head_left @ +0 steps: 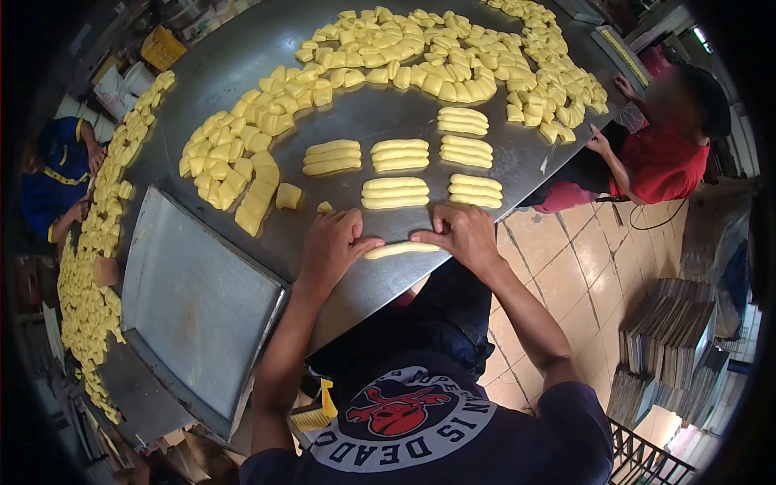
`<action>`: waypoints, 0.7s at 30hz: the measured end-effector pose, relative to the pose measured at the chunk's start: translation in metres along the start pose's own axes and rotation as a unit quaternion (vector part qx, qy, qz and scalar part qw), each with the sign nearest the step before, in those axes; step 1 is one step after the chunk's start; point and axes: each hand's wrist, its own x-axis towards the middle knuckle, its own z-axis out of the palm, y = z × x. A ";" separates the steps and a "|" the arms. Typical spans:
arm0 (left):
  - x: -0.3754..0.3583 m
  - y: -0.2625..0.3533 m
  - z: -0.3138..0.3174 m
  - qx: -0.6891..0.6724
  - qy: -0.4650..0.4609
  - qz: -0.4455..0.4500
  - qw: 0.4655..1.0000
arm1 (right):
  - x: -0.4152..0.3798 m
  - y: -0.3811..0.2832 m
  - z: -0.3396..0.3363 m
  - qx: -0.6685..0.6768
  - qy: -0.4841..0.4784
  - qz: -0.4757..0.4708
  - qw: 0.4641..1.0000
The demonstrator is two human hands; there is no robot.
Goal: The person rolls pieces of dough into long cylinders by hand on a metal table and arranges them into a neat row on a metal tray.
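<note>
A thin yellow dough stick [402, 250] lies lengthwise at the near edge of the steel table. My left hand [333, 246] has its fingers curled and its thumb on the left end of the stick. At the right end, my right hand [462, 234] grips in the same way, thumb pointing inward. Just beyond my hands are rows of finished-looking dough sticks grouped side by side, among them one group [395, 193] and another [475, 191]. A small dough scrap [325, 208] sits just past my left hand, near a single dough piece [288, 196].
Large heaps of cut dough pieces [234, 149] cover much of the steel table [339, 121]. A metal tray [198, 299] lies at the left. One person in red [663, 162] works at the right, another in blue [61, 174] at the far left. Stacked boards [667, 331] stand on the tiled floor.
</note>
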 end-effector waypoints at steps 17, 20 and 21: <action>-0.013 0.003 0.008 -0.029 0.067 0.001 0.997 | -0.005 0.005 0.006 0.169 -0.006 -0.033 0.985; -0.020 0.026 0.007 -0.056 0.067 0.018 0.996 | -0.010 -0.011 0.007 0.182 0.028 -0.188 0.965; -0.021 0.028 0.011 -0.056 0.067 0.018 0.996 | -0.010 -0.011 0.009 0.182 0.028 -0.189 0.965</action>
